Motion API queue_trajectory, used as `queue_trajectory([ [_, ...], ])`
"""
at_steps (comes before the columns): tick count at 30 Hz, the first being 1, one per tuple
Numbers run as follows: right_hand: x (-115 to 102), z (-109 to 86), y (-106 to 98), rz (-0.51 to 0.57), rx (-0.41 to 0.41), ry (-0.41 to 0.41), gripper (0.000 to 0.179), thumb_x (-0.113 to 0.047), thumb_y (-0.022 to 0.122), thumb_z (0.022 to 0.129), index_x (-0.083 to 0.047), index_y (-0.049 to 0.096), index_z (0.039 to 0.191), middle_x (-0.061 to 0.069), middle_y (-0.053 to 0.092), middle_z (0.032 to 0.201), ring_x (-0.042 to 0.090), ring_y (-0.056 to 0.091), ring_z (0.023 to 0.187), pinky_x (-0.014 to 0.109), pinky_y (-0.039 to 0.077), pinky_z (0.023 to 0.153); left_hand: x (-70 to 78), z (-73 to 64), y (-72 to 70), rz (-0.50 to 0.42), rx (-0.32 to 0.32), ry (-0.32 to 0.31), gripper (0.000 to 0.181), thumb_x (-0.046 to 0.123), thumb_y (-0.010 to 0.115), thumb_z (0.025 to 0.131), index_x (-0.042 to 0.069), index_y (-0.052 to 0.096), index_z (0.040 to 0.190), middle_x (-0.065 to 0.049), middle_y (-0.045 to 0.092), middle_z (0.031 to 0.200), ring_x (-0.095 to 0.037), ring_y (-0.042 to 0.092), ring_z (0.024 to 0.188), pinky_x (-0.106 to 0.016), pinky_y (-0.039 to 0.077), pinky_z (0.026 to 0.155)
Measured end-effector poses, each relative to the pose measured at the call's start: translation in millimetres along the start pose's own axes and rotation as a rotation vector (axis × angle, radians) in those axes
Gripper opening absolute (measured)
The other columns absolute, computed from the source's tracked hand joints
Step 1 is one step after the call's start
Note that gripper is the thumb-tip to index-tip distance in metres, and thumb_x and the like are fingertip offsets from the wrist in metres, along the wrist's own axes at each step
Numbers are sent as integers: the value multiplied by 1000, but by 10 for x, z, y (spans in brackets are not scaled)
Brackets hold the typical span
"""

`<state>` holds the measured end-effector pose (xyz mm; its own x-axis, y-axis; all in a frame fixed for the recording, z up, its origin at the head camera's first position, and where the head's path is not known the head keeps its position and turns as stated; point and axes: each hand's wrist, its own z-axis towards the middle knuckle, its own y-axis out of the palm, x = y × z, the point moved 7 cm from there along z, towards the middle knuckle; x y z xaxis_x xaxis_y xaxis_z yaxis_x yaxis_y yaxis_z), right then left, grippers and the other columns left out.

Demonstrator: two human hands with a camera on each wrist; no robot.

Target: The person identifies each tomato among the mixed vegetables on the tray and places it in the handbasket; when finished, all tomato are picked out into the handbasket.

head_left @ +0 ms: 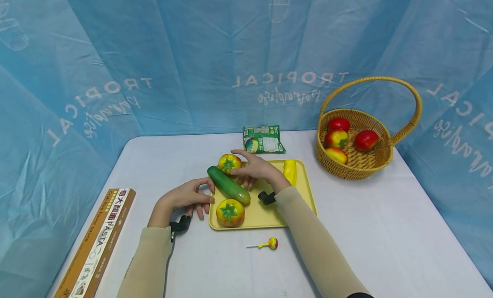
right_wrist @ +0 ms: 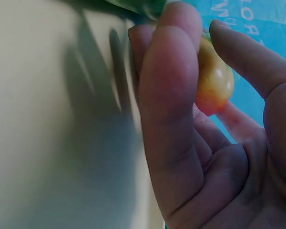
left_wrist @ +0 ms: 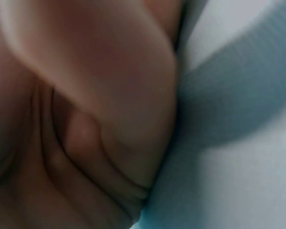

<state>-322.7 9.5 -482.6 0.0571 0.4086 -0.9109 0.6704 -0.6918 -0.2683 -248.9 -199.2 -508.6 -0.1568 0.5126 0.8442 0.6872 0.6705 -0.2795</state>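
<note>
A yellow-and-red tomato (head_left: pixel 227 163) with a green leafy top is at the far left corner of the yellow tray (head_left: pixel 265 223). My right hand (head_left: pixel 255 167) reaches over the tray and holds this tomato between thumb and forefinger; in the right wrist view the tomato (right_wrist: pixel 218 81) shows behind the fingers. My left hand (head_left: pixel 188 196) is at the tray's left edge, its fingers loosely bent and fingertips right at the rim. Close by lie a green cucumber (head_left: pixel 229 185) and a second tomato (head_left: pixel 230 212) on the tray. The left wrist view shows mostly blurred fingers (left_wrist: pixel 119 86).
A yellow vegetable (head_left: pixel 290 172) lies on the tray's right side. Behind stands a green snack packet (head_left: pixel 265 140). At the back right is a wicker basket (head_left: pixel 352 172) with several red and yellow fruits. A lollipop (head_left: pixel 272 243) lies in front, a pasta box (head_left: pixel 94 246) at left.
</note>
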Motion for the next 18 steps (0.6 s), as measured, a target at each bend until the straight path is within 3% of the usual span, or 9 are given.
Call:
queue_trajectory([
  [12,20,34,15,8,10,10,83,-33,76,99,-34,28,167,17,79,89,19,69,54,35,63,59,-1,1,1,-1,-1,-1,37,25,70,103,7,47,126,-11,78,78,-21,76,57,-22,48,43],
  [18,16,36,14,2,28,24,74,-33,77,99,-36,37,161,16,79,89,20,69,55,34,63,58,1,-8,6,0,2,0,37,26,71,103,8,48,126,-11,78,78,-21,76,57,-23,48,43],
])
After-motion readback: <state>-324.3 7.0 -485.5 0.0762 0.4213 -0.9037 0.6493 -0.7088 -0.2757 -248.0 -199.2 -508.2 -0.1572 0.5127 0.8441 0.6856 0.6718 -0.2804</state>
